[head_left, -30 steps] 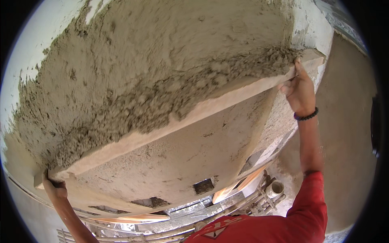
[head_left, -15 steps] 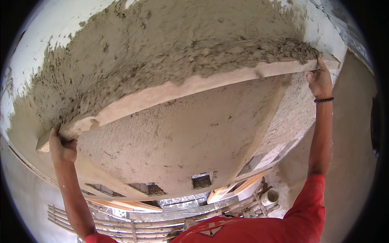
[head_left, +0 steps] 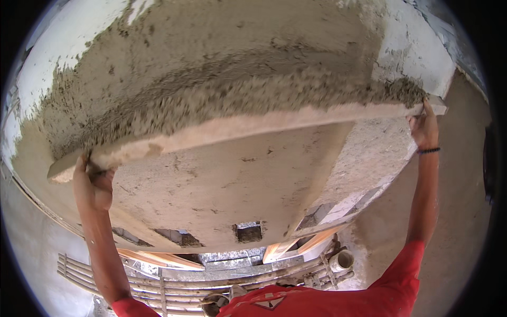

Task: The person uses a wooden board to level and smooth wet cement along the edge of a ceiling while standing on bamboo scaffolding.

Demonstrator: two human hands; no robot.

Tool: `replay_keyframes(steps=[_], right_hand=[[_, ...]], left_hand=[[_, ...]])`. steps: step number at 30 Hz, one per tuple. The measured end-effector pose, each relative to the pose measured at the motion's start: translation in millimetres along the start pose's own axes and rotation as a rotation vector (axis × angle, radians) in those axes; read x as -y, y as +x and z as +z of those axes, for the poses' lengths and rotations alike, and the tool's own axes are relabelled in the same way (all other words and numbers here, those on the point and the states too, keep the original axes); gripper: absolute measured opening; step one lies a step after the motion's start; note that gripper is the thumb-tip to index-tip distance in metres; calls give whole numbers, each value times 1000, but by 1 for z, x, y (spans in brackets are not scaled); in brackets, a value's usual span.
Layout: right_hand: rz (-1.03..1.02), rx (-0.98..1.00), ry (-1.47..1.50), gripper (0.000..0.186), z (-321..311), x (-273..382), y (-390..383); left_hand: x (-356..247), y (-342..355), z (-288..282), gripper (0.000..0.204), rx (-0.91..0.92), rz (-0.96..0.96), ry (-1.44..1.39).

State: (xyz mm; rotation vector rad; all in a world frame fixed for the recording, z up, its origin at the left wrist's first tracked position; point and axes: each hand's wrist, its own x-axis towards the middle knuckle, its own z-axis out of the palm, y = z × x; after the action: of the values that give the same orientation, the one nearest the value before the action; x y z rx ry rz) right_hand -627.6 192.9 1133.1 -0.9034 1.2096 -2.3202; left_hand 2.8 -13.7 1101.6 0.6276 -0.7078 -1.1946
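Note:
My left hand (head_left: pixel 94 185) grips the left end of a long pale straightedge board (head_left: pixel 237 127), fingers over its edge. My right hand (head_left: pixel 425 127) is closed round the board near its right end. The board lies across the wall (head_left: pixel 248 190), with a thick, blurred ridge of wet grey mortar (head_left: pixel 253 95) along its top edge. Above it, rough grey render (head_left: pixel 200 31) covers part of the surface, with white patches (head_left: pixel 406 47) at both sides. Below the board the surface is smoother, with square holes (head_left: pixel 248 232) low down.
Below are a rack of bamboo poles (head_left: pixel 211 285), orange-brown wooden frames (head_left: pixel 163 259), a white bucket (head_left: pixel 342 260) and a dark container (head_left: pixel 214 304). A plastered wall (head_left: pixel 443 190) runs down the right side, with a dark object (head_left: pixel 488 164) at its edge.
The board has turned closer to level: its left end and my left hand have risen in the view, while its right end and my right hand have moved down and right.

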Motion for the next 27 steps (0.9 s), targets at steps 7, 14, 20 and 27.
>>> replay_keyframes(steps=[7, 14, 20, 27], right_hand=[[160, 26, 45, 29, -40, -88, -81], [692, 102, 163, 22, -52, -167, -199], [924, 156, 273, 26, -29, -207, -283], [1164, 323, 456, 20, -3, -256, -352]], left_hand=[[70, -14, -119, 31, -127, -128, -23], [144, -54, -257, 32, -553, -69, -147], [136, -88, -359, 34, -548, 50, -273], [86, -139, -471, 43, -596, 104, -354]])
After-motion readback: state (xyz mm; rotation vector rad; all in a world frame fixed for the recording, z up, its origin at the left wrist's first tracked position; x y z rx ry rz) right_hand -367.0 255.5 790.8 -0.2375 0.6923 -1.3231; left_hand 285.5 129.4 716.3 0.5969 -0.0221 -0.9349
